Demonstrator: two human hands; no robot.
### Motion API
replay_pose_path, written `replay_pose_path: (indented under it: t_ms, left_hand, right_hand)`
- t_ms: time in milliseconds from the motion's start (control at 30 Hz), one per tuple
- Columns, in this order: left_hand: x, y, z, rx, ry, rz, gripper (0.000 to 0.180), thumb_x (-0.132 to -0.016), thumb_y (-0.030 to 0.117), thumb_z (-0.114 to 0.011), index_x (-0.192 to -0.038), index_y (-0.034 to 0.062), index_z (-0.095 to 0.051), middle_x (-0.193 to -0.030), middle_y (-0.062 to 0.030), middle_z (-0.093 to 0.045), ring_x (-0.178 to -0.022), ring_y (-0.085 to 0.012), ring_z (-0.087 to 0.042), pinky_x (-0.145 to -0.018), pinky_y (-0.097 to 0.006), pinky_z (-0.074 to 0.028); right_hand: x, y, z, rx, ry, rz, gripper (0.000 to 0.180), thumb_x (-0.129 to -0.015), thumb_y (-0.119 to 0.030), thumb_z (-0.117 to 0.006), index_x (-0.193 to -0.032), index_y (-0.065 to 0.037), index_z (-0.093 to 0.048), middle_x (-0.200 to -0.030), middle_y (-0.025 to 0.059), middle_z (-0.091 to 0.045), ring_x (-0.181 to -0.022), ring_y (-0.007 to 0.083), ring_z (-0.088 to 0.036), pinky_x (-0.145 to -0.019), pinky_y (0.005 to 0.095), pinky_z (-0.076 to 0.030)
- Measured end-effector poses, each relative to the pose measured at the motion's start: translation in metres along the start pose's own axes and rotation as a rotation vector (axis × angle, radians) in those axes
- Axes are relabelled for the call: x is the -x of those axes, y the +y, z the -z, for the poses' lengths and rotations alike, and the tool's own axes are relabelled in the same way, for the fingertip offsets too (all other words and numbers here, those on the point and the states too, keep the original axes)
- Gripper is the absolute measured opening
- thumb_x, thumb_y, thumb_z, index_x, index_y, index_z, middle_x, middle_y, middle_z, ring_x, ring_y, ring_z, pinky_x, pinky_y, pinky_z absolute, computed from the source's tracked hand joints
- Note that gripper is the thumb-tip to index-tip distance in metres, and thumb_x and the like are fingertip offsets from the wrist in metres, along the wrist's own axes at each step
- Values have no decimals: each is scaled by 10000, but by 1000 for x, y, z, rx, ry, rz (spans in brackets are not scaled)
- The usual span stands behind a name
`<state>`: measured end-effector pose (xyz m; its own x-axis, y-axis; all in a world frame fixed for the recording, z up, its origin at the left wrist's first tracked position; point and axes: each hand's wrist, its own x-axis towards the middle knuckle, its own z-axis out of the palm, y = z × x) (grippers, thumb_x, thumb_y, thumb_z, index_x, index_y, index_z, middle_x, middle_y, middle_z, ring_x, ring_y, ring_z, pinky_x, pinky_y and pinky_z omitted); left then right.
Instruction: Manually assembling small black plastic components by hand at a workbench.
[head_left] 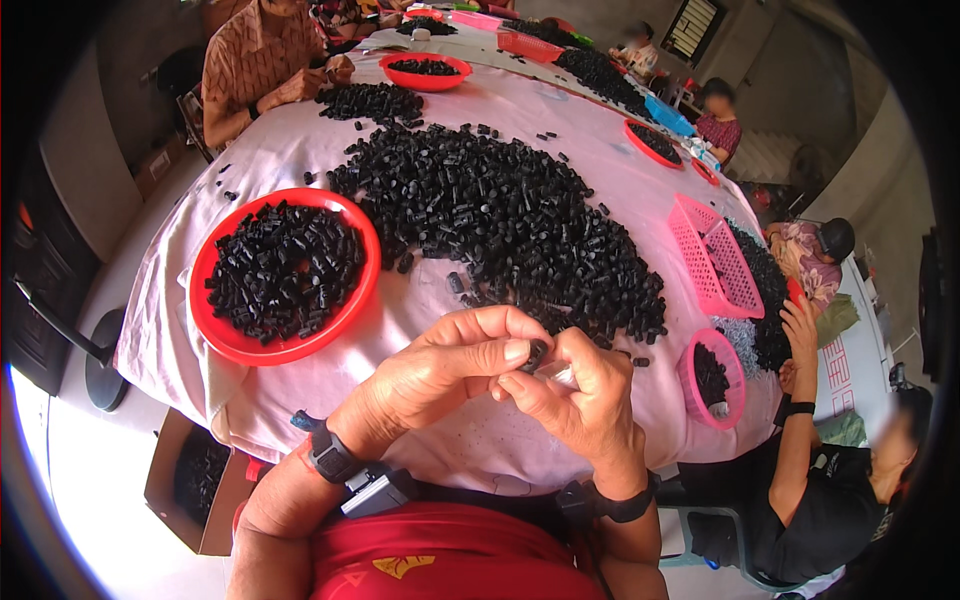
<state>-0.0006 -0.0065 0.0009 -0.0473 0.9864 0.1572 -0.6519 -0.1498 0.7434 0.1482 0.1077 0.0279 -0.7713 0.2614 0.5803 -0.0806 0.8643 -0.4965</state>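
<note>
My two hands meet in front of me over the near edge of the cloth-covered table. Between thumb and fingers my left hand (440,365) pinches a small black cylindrical piece (537,352). My right hand (590,400) is closed right beside it, its fingertips near the piece. A whitish, partly clear bit (562,376) shows at the right fingers; its kind cannot be made out. Just beyond my hands spreads a big pile of similar black pieces (480,200). To the left, a round red basin (372,290) holds many more of them.
A pink basket (690,385) and a longer pink crate (685,240) stand on the right. A person in black (830,500) sits there, one arm reaching over the table. Another person (265,65) works at the far left. A cardboard box (165,475) stands on the floor.
</note>
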Motion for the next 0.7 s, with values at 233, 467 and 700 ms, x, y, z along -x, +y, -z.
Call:
replay_pose_path:
  t_ms: [233, 467, 700]
  left_hand:
    - [1, 3, 2, 59, -15, 43, 252, -943, 187, -647, -1119, 10, -613, -1072, -61, -638, -1021, -146, -604, -883, -278, -503]
    - [1, 1, 4, 130, 9, 43, 291, -940, 226, -653, -1121, 2, -609, -1080, -53, -630, -999, -129, -592, -834, -260, -504]
    - [-3, -2, 7, 117, 1, 20, 279, -975, 252, -612, -1154, 39, -621, -1010, 4, -632, -797, -55, -556, -686, -215, -435]
  right_hand:
    - [-1, -7, 1, 86, -8, -23, 330, -817, -276, -804, -783, -35, -580, -687, 84, -708, -588, 183, -701, -492, 276, -502]
    - [-3, -12, 2, 32, 39, -25, 365, -785, -312, -831, -781, -35, -591, -661, 94, -685, -569, 190, -688, -486, 288, -487]
    - [-1, -9, 6, 47, 32, -77, 400, -748, -328, -861, -765, -35, -588, -629, 68, -640, -526, 146, -630, -477, 276, -461]
